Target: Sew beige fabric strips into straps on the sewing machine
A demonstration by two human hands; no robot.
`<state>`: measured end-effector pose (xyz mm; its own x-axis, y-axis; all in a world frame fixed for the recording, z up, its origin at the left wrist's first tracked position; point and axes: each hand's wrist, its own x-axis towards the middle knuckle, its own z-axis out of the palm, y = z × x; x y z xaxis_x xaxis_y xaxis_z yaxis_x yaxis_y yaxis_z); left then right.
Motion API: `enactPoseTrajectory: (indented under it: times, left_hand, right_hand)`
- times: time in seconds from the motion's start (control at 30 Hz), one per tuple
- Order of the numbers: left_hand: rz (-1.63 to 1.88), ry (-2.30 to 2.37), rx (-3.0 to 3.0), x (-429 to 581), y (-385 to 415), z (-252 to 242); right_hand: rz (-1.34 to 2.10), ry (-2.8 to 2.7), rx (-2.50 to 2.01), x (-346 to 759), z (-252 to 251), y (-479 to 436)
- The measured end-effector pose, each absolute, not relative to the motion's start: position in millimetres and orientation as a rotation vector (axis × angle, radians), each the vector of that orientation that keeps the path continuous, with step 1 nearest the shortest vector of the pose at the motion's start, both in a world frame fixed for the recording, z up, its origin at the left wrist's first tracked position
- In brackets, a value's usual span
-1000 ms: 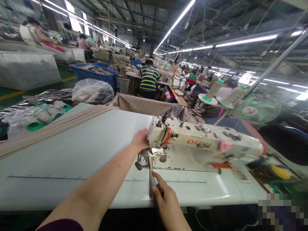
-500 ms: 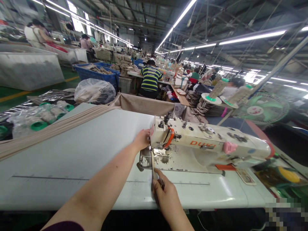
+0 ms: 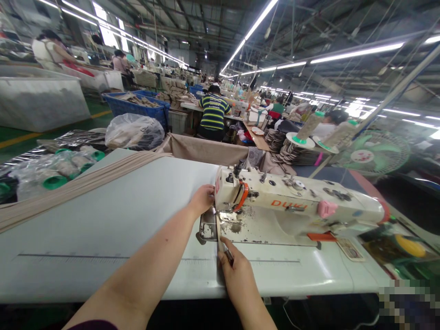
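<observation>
A cream sewing machine (image 3: 292,208) stands on a white table (image 3: 103,229). A narrow beige strip (image 3: 217,231) runs from under its presser foot toward me. My right hand (image 3: 235,275) pinches the near end of the strip, fingers closed on it, along with a small dark tool. My left hand (image 3: 202,199) reaches behind the needle at the machine's left end; its fingertips are hidden by the machine head, so what they touch is unclear. A bundle of long beige strips (image 3: 68,188) lies across the table's left side.
Plastic bags with green-capped spools (image 3: 51,172) and a clear bag (image 3: 134,130) lie past the table's left edge. Thread cones (image 3: 305,130) and a green fan (image 3: 369,153) stand behind the machine. A person in a striped shirt (image 3: 213,112) sits ahead; other workers and blue bins lie beyond.
My right hand has slid forward along the strip toward the presser foot. My left hand stays at the machine's left end.
</observation>
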<state>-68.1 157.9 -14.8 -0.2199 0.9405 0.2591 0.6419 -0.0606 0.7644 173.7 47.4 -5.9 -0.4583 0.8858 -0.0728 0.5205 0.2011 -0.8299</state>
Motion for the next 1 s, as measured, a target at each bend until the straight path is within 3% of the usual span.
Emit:
enactPoseTrajectory:
  times: [0.23, 0.4, 0.73, 1.0]
  left_hand:
    - [1.454, 1.880, 1.215, -73.5, 145.0, -21.2]
    - [1.648, 1.620, 0.948, -67.3, 117.7, -23.6]
    - [1.826, 1.431, 0.757, -63.4, 46.7, -8.6]
    - [1.734, 1.588, 0.881, -72.2, -8.9, -12.3]
  right_hand:
    - [0.914, -1.985, -1.213, 181.9, -5.3, 46.0]
    - [0.898, -1.909, -1.106, 176.4, 2.0, 42.8]
    - [1.744, -1.709, -1.007, 138.5, 4.8, 38.3]
    - [1.958, -1.518, -0.990, 119.5, -4.3, 43.9]
